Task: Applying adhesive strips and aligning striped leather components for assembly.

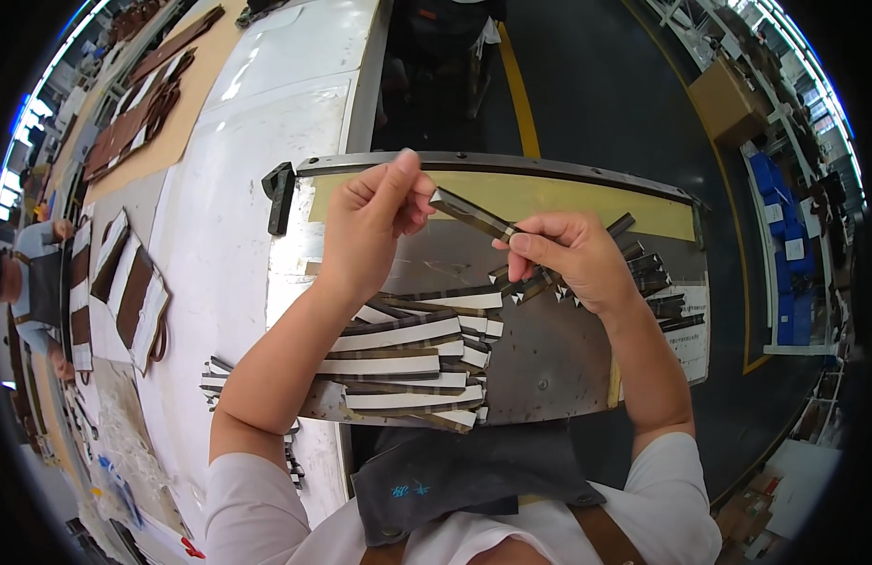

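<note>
Held out over the metal-topped bench is a narrow dark strip (pixel 473 216) with a pale, angled end. My right hand (pixel 569 254) pinches its near end between thumb and fingers. Close to the strip's other end is my left hand (pixel 379 212), its thumb pressed against curled fingers; whether anything is in that pinch is hidden. Below my left hand lies a loose stack of dark-and-white strips (pixel 408 363), overlapping one another. More short dark strips (pixel 648 273) are heaped beside and beyond my right hand.
A metal rail (pixel 511 167) edges the bench's far side, with a yellow board (pixel 549 202) along it. A black block (pixel 280 200) stands at its left corner. On the long white table (pixel 219 207) to the left lie brown-and-white pieces (pixel 135 292); a co-worker (pixel 40 282) stands beyond.
</note>
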`<control>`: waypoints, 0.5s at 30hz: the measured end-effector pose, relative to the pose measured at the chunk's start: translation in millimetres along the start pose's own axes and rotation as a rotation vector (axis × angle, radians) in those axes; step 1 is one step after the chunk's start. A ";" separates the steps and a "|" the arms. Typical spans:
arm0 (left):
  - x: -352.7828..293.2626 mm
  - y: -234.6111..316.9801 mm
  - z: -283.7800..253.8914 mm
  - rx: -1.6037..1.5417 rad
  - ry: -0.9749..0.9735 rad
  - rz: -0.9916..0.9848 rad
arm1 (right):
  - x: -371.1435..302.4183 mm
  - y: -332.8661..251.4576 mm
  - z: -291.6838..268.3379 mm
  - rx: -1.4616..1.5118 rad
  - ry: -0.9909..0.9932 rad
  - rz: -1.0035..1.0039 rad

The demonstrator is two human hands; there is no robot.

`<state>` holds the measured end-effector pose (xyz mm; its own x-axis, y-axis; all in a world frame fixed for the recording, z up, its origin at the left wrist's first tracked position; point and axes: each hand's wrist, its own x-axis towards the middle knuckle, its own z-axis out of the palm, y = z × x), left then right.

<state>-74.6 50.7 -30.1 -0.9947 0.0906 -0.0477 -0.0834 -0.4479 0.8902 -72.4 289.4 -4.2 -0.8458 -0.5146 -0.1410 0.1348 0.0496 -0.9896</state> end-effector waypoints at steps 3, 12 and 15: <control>-3.4 3.8 4.1 -0.009 -0.084 0.035 | -2.0 2.8 0.6 -0.024 0.057 -0.042; -13.3 -4.8 13.4 0.251 -0.156 0.274 | 2.1 16.2 -1.6 -0.727 0.284 -0.542; -11.8 -8.3 14.8 0.166 -0.164 0.252 | 6.2 19.8 -4.9 -0.926 0.403 -0.776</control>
<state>-61.3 66.5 -30.2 -0.9588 0.1435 0.2451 0.1883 -0.3250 0.9268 -77.5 291.4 -24.8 -0.6586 -0.3892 0.6440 -0.7355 0.5141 -0.4414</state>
